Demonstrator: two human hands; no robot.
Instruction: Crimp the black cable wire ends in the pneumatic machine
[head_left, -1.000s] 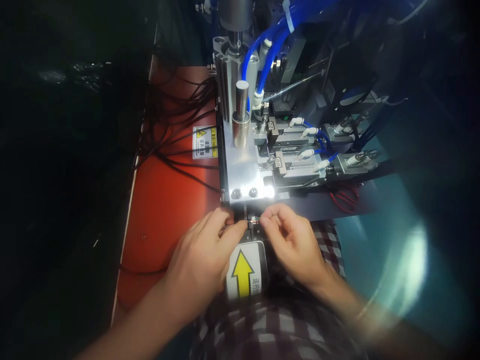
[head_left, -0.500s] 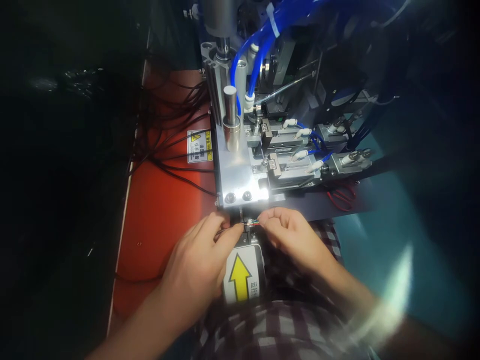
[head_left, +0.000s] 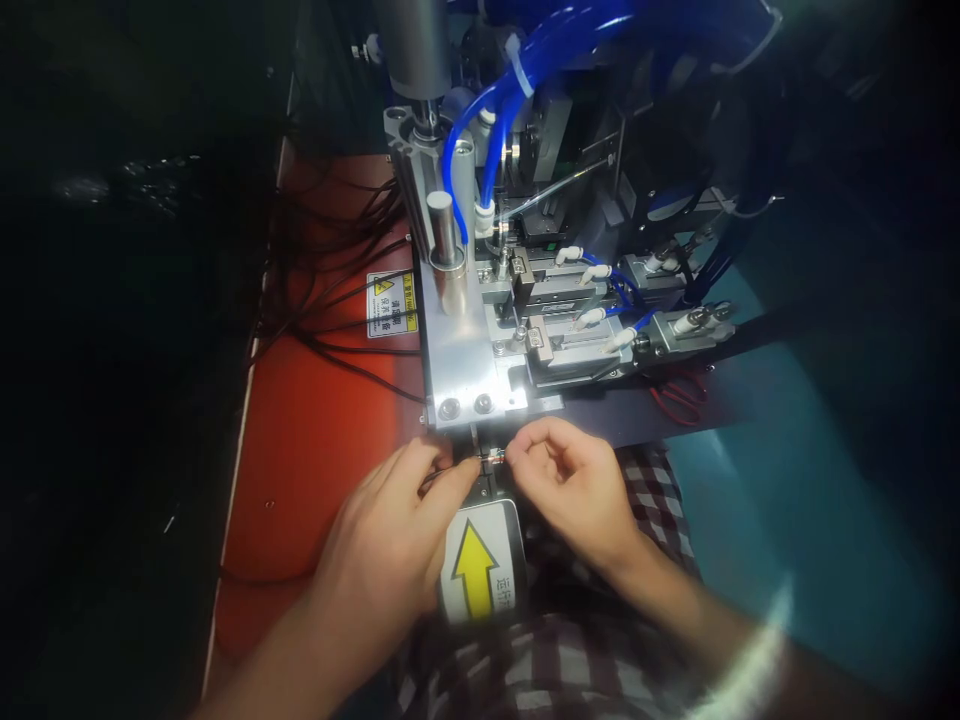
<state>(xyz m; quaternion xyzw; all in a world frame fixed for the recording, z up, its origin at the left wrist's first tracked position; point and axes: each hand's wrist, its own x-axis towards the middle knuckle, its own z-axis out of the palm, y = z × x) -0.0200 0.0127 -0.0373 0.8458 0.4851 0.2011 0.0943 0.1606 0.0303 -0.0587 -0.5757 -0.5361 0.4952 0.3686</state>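
Observation:
My left hand [head_left: 401, 510] is closed in a pinch on a dark cable, just in front of the machine's metal plate [head_left: 465, 365]. Thin coloured wires [head_left: 495, 457] run from that cable's end across to my right hand [head_left: 574, 480], whose thumb and index finger pinch their tips. The small cable end lies over a narrow dark track [head_left: 484, 492] at the machine's front. Exactly how the wires sit between my right fingertips is hidden. Below both hands is a white label with a yellow arrow [head_left: 474, 570].
Small cylinders with white fittings [head_left: 577, 330] and blue air tubes [head_left: 559, 40] stand behind the hands. Black cables [head_left: 322, 300] cross the red surface [head_left: 300, 450] on the left, beside a warning label [head_left: 390, 303]. Red-handled scissors or pliers [head_left: 679, 400] lie at the right.
My right hand has moved slightly closer to the left, so less wire shows between them. The left hand keeps its pinch. The whole view has shifted a little.

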